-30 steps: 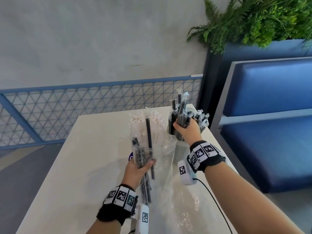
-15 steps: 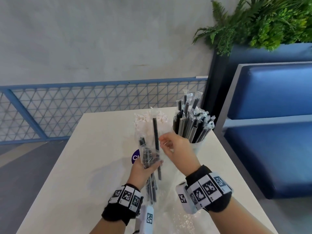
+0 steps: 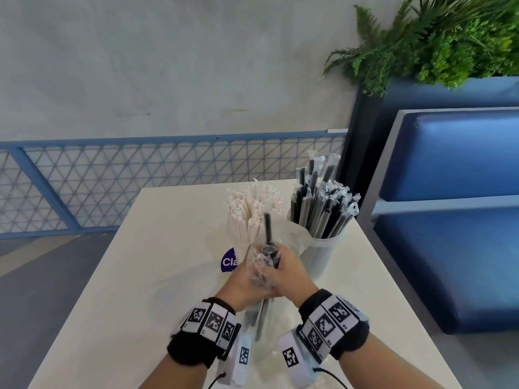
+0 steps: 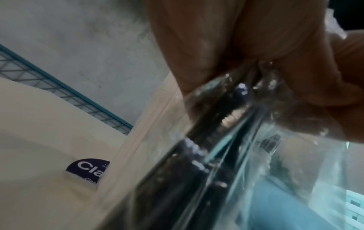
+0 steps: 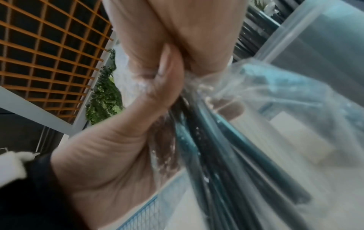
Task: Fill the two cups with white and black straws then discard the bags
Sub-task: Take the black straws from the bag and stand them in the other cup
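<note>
Head view: clear bag [image 3: 259, 265] of last black straws [image 3: 268, 234] is being gripped by left hand [image 3: 241, 284] and right hand [image 3: 289, 279], just before black-straw cup [image 3: 323, 254].

Left wrist view: fingers [image 4: 197, 46] are being curled round film.

Right wrist view: film looking thin, slippery; straws judged light, stiff; bunch best taken mid-length.

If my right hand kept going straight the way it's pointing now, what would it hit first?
Probably the white-wrapped straws standing just beyond the right hand, which grips the clear plastic bag of black straws. Depth is unclear; the translucent cup of black straws sits slightly to its right.
</note>
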Demonstrator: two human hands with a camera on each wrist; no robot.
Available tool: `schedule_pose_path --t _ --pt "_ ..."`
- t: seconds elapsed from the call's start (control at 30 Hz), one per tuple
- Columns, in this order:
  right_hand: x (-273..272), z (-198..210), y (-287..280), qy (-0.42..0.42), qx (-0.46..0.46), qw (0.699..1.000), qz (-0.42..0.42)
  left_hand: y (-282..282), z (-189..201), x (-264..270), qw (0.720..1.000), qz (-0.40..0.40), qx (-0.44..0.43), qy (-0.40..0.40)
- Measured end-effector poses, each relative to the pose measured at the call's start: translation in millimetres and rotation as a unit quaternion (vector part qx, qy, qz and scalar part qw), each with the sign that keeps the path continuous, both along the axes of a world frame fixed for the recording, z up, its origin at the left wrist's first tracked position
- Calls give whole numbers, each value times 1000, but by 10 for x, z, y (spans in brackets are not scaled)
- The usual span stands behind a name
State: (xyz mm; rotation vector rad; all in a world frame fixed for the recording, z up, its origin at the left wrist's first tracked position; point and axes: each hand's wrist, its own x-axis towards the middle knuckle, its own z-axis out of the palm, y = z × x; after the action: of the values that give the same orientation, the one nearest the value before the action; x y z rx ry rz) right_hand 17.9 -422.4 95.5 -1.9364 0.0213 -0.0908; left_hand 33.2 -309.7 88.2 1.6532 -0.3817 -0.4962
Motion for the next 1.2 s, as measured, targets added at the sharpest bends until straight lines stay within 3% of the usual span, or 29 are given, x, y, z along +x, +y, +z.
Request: schedule_pose_path --t 0.17,0.37,0.5,0.6,0.7,0.83,1.0,1.2 --pt "-11 155 -32 -33 67 996 -53 33 -100 -3 1000 -8 8 -28" --pt "-33 625 -253 -157 139 976 -66 109 -255 10 999 -6 35 -14" --pt "-56 666 -275 -137 233 962 -48 55 -191 1 1000 4 15 -15" --pt "-83 485 -190 -74 183 980 -11 1 -143 -8 999 6 10 -35" --pt "-71 366 -136 -68 145 987 -29 -10 -185 13 999 20 13 -46" --pt "-29 545 -255 -123 172 974 -78 7 -225 12 998 14 -63 -2" --pt "35 937 -468 -190 207 945 -164 14 -217 26 986 100 -127 48" --pt "109 1200 -678 -275 180 918 -222 63 -273 61 982 165 -79 44"
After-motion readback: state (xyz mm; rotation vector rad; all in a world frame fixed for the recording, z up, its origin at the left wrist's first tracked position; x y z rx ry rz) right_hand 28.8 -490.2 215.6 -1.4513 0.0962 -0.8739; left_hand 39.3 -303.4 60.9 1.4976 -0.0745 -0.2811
